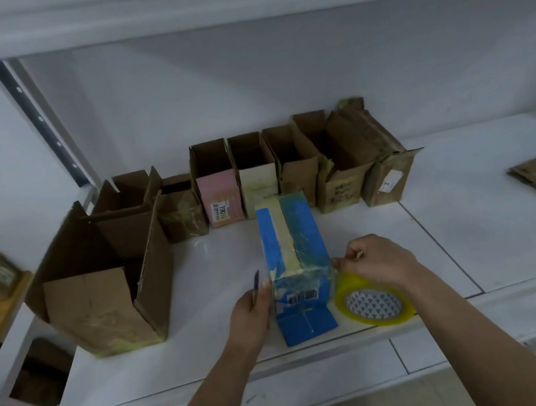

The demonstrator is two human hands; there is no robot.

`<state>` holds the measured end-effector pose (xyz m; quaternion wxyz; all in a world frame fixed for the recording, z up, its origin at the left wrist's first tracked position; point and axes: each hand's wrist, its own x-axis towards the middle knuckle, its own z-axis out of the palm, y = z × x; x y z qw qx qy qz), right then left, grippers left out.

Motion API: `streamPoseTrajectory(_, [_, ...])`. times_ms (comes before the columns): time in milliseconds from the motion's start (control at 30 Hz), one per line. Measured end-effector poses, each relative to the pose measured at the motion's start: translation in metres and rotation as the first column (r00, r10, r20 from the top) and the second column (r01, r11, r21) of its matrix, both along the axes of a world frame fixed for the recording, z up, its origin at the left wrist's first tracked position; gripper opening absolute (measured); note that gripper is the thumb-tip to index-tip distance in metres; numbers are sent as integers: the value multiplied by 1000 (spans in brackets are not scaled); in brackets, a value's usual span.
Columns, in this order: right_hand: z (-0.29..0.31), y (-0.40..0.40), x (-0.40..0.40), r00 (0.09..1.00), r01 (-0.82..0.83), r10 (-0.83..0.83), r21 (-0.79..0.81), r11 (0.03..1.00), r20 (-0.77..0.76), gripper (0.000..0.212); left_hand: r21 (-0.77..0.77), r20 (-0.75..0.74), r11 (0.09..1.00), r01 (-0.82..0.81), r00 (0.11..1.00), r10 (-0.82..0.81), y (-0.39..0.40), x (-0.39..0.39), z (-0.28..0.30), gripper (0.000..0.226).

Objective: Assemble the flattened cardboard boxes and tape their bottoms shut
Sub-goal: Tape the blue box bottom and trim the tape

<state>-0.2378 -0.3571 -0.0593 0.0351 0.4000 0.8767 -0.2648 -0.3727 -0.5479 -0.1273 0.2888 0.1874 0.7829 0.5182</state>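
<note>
Our left hand point(251, 303), gripping a pen point(257, 285), steadies the blue box point(296, 254) on the shelf point(438, 247); our right hand point(376, 261) pinches tape beside the roll point(373, 301). The box looks light and easily crushed, so we should brace its corners.

blue box point(295, 250) upside down on white shelf, bottom flaps closed with yellowish tape along seam, yellow tape roll point(373, 301) lying just right of it
</note>
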Motion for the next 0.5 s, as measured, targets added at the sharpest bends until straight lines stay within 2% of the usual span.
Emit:
streamPoseTrajectory(67, [-1,1,1,1000,6,-6,1,1000,-7,35,24,-68,999,-45,997,47,-2,-13,14,44])
streamPoseTrajectory(167, [0,0,2,1000,16,-16,3,1000,-16,35,257,-77,962,-89,991,112,4,-22,60,32])
streamPoseTrajectory(200, [-1,-1,2,1000,17,-17,2,1000,-18,35,332,-98,943,-30,993,66,10,-21,80,32])
streamPoseTrajectory(267, [-1,-1,2,1000,17,-17,-6,1000,-26,36,383,-160,904,192,977,-140,27,-16,115,33])
streamPoseTrajectory(333, [-3,1,2,999,14,-15,-9,1000,-38,36,316,-166,843,435,900,-402,47,-6,135,38])
streamPoseTrajectory(400, [-4,2,3,999,13,-13,-7,1000,-46,35,168,-108,784,598,801,-588,63,4,137,43])
streamPoseTrajectory(433, [-3,3,4,999,12,-12,-8,1000,-48,34,77,-86,767,638,770,-632,69,7,130,45])
streamPoseTrajectory(500, [-2,3,8,996,12,-17,-60,998,-84,34,-39,-75,786,617,783,-618,74,6,112,49])
